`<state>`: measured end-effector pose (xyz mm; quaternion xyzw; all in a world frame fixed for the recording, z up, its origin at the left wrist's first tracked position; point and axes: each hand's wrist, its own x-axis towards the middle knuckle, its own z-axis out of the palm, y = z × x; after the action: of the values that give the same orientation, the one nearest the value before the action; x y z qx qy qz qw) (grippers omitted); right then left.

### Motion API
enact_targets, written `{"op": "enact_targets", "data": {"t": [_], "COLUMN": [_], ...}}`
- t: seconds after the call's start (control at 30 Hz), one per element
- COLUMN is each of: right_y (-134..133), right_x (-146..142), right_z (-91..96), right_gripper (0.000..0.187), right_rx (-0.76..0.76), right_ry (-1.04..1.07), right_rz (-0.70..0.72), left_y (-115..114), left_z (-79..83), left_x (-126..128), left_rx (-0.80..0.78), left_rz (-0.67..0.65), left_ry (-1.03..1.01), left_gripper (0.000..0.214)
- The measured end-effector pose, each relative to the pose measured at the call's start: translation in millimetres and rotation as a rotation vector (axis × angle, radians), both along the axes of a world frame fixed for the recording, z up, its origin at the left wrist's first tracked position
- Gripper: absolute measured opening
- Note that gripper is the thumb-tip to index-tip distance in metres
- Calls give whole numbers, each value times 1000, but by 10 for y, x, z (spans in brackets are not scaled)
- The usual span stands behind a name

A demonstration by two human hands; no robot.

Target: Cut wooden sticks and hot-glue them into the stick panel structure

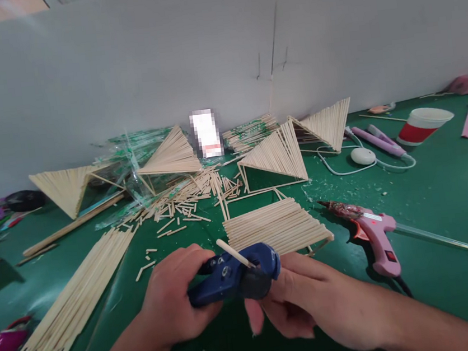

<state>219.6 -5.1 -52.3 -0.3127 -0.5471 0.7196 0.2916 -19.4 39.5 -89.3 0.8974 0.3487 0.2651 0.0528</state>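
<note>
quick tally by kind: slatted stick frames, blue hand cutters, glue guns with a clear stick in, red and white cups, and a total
pale slatted wooden-stick frames: 5
dark-blue hand cutter: 1
pale-pink glue gun with a clear stick: 1
red-and-white cup: 1
Total: 8

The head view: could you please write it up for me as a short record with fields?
Left hand: closed around the blue cutter
Right hand: at the cutter's head; its hold is partly hidden
Thin stick: in the cutter's mouth, upper end sticking out
Short pieces: scattered beyond the hands
Long sticks: loose bundle at left
Fan-shaped stick models: four, near the wall
Glue gun: pink, lying at right on the green table
</note>
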Motion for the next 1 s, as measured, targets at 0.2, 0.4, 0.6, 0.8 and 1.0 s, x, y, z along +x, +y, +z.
{"op": "enact_targets", "data": {"t": [0.2,0.4,0.6,0.8,1.0], "right_y": [-68,-85,-93,-87,-81], "right_x": [-28,-69,-83,-88,-96], "right_z": [-44,-185,-186,-204,-214], "right_gripper": [38,30,30,30,32], "right_rx": [461,656,709,698,612], "right_ry": [-347,-443,-452,-435,-422], "right_rz": [-242,-379,-400,-428,-425], "left_y": [-8,-29,-77,-85,-64], "left_z": [-27,-37,-3,20,14], "left_x": [14,25,48,51,32], "left_rx": [-95,-107,-139,-100,-61], "left_rz": [48,70,108,105,83], "left_ry": [6,18,19,50,81], "left_gripper": [36,36,31,23,18]}}
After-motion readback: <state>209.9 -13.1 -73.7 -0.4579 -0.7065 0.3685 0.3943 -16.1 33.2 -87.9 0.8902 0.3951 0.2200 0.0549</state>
